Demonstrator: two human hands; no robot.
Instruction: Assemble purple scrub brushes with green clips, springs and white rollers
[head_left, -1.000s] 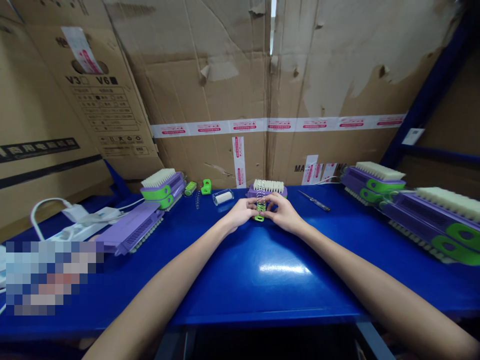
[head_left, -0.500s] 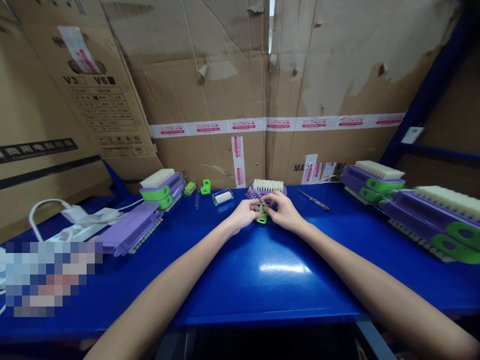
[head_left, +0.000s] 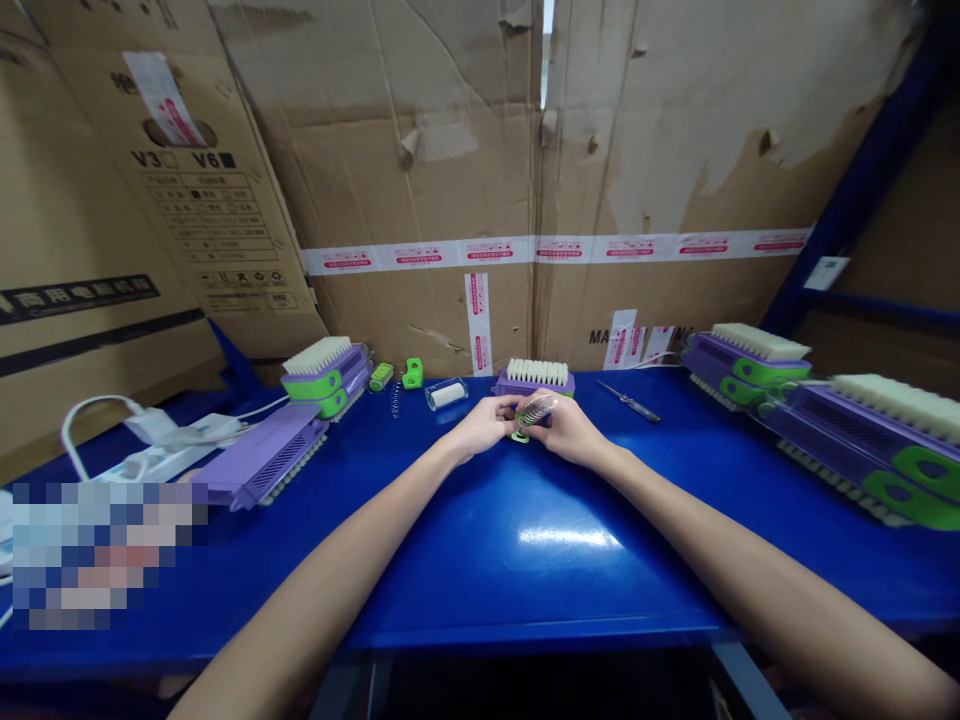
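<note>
A green piece (head_left: pixel 520 436) and a shiny spring (head_left: pixel 537 409) are held between the left hand (head_left: pixel 484 424) and right hand (head_left: pixel 562 428), with open blue bench (head_left: pixel 480 560) left between them and the front edge.

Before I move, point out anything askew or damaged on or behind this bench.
The cardboard behind the bench is torn and peeled in patches. Between the left hand and right hand, the spring leans rightward instead of standing upright.

Nearer spring (head_left: pixel 537 410) before middle brush (head_left: pixel 537 374) | farther spring (head_left: pixel 396 396) left of case (head_left: pixel 447 395) | likely screwdriver (head_left: pixel 628 401) right
</note>
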